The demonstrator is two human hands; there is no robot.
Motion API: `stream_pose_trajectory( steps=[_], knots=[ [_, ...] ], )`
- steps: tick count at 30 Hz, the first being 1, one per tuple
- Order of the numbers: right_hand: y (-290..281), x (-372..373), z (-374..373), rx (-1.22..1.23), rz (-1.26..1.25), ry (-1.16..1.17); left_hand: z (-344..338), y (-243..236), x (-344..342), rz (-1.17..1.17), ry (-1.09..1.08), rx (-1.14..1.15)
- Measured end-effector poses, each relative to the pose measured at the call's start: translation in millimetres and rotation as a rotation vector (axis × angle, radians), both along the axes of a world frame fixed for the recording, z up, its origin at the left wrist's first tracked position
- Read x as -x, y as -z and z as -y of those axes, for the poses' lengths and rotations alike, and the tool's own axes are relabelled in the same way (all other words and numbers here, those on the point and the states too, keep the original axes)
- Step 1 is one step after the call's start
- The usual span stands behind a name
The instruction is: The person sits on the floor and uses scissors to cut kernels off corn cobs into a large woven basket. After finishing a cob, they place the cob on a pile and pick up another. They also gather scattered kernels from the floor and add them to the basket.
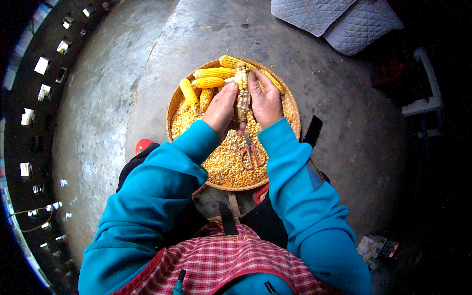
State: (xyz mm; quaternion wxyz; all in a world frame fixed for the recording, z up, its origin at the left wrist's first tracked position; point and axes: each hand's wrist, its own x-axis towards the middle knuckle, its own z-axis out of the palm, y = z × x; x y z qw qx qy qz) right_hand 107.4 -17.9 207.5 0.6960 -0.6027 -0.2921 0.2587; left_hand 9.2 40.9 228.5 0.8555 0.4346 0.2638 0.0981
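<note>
Between my two hands stands a partly shelled corn cob (242, 96), with pale bare patches and some kernels left on it. My left hand (222, 107) grips its left side, thumb pressed against the kernels. On the other side my right hand (265, 98) is closed around the cob near its upper end. Below them is a round woven basket tray (296, 114) spread with loose yellow kernels (223, 160). Several whole yellow cobs (209, 82) lie at the tray's far left, and another cob (272, 80) reaches along the far right rim. Scissors (253, 155) with reddish handles rest on the kernels.
Grey concrete floor (118, 88) surrounds the tray. A quilted grey pad (364, 24) lies at the far right, near a pale frame (427, 93) in shadow. A wall with square openings (42, 66) runs along the left. My knees and a red shoe (143, 145) flank the tray.
</note>
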Motion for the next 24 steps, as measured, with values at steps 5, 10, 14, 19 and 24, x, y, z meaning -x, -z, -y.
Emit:
stream_pose_trajectory(
  steps=[5, 10, 14, 19, 24],
  knots=[
    [-4, 5, 0, 0.025, 0.129, -0.034, 1, 4, 1, 0.053, -0.033, -0.119],
    [9, 6, 3, -0.085, 0.008, 0.028, 4, 2, 2, 0.069, -0.073, -0.054],
    [11, 5, 3, -0.179, -0.123, 0.017, 3, 7, 1, 0.123, -0.095, -0.043],
    [-18, 7, 3, -0.151, -0.237, -0.058, 0, 15, 2, 0.146, -0.085, -0.320],
    [1, -4, 4, -0.028, -0.056, -0.057, -1, 8, 7, 0.045, 0.011, -0.201]
  ],
)
